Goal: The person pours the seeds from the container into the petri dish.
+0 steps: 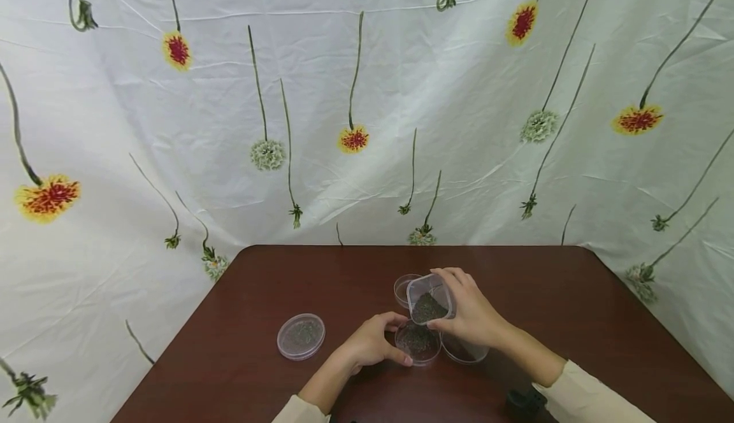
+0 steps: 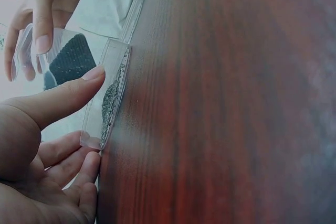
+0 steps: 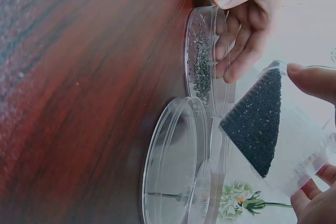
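Observation:
My right hand (image 1: pixel 471 311) holds a clear, square plastic container (image 1: pixel 414 295) between thumb and fingers, tilted over a petri dish (image 1: pixel 424 360). Dark, soil-like grains (image 3: pixel 254 121) lie heaped against the container's lower side. With thumb and fingers on opposite sides, my left hand (image 1: pixel 369 341) grips that petri dish on the table. A layer of the same grains (image 3: pixel 202 69) covers part of the dish's bottom. The container's lower edge is just above the dish; whether grains are falling cannot be made out.
A clear dish piece (image 1: pixel 467 360) lies right of the held dish, and another clear dish (image 1: pixel 401 279) stands behind it. Farther left sits a covered petri dish (image 1: pixel 301 336) with grains inside. The brown table (image 1: pixel 321 270) ends at a flowered white cloth (image 1: pixel 309 111).

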The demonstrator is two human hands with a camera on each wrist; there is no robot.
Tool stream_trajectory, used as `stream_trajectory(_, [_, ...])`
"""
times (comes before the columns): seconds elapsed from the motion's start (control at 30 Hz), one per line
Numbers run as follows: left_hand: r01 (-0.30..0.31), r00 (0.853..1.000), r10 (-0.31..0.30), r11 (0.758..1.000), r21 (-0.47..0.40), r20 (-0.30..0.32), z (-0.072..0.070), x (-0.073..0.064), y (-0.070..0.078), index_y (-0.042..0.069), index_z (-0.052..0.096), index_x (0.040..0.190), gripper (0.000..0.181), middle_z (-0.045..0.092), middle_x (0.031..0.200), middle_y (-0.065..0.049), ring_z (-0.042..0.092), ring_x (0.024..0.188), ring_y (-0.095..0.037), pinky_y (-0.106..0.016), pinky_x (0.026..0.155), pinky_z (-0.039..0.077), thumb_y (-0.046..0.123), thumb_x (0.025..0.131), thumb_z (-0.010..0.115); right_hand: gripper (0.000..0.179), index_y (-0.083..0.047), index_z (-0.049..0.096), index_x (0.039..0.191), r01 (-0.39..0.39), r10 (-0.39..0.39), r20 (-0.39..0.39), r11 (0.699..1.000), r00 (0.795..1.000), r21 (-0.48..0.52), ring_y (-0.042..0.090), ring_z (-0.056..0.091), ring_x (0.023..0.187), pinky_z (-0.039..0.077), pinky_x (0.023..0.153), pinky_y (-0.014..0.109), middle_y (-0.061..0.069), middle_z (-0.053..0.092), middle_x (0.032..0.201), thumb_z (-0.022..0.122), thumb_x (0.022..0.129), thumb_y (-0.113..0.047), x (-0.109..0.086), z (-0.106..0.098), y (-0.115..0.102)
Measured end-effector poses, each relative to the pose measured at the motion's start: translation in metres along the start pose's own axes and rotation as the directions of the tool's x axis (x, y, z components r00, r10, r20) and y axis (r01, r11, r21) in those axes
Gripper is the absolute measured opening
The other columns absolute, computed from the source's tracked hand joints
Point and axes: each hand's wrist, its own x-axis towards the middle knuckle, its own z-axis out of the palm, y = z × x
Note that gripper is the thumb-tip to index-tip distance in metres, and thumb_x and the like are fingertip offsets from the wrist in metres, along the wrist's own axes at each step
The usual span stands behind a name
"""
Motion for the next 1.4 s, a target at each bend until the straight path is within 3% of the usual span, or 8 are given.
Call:
stream_trajectory(0.4, [-0.016,1.000,0.016,1.000,0.005,-0.009,0.000,-0.001,0.003,0.006,0.066,0.132,0.071,0.065,0.127,-0.008,0.056,0.123,-0.035,-0.058,0.105,0.042,0.000,0.069,0.095,0.095,-0.011,0.044,0.155,-0.071,0.069,0.021,0.994,0.997,0.089,0.036,0.046,0.130,0.046,0.095,0.059,0.012,0.046,0.146,0.094,0.077,-0.031,-0.001,-0.007,-0.002])
stream_trajectory(0.73, [-0.010,1.000,0.010,1.000,-0.005,-0.004,0.000,0.000,0.002,0.006,0.065,0.133,0.071,0.064,0.128,-0.008,0.055,0.124,-0.035,-0.058,0.105,0.042,-0.001,0.070,0.095,0.093,-0.009,0.046,0.153,-0.090,0.089,0.017,0.984,0.996,0.152,0.039,0.052,0.126,0.046,0.097,0.058,0.018,0.050,0.143,0.093,0.078,-0.037,0.003,-0.007,-0.002])
stream_trajectory(1.0, [-0.009,1.000,0.009,1.000,-0.002,-0.005,0.000,0.000,0.001,0.006,0.065,0.133,0.070,0.065,0.127,-0.007,0.056,0.123,-0.034,-0.058,0.105,0.041,0.000,0.069,0.095,0.095,-0.008,0.046,0.152,-0.135,0.135,0.019,0.959,0.991,0.250,0.038,0.057,0.115,0.049,0.090,0.051,0.021,0.051,0.140,0.095,0.075,-0.035,0.005,-0.009,-0.003])
stream_trajectory(1.27, [-0.018,1.000,0.018,1.000,0.002,-0.006,0.001,0.000,0.001,0.005,0.066,0.132,0.070,0.065,0.127,-0.007,0.056,0.124,-0.034,-0.057,0.106,0.041,0.000,0.069,0.096,0.092,-0.010,0.046,0.153,-0.196,0.193,0.037,0.937,0.980,0.288,0.039,0.052,0.126,0.046,0.098,0.056,0.018,0.048,0.148,0.093,0.078,-0.036,0.004,-0.012,-0.004])
stream_trajectory(1.4, [-0.014,1.000,0.014,1.000,0.000,-0.006,0.000,0.000,0.001,0.005,0.066,0.132,0.070,0.065,0.127,-0.007,0.056,0.124,-0.034,-0.058,0.106,0.041,0.000,0.069,0.096,0.088,-0.009,0.045,0.153,-0.227,0.219,0.062,0.910,0.974,0.346,0.041,0.049,0.131,0.045,0.100,0.057,0.020,0.044,0.152,0.091,0.081,-0.031,0.003,-0.014,-0.005])
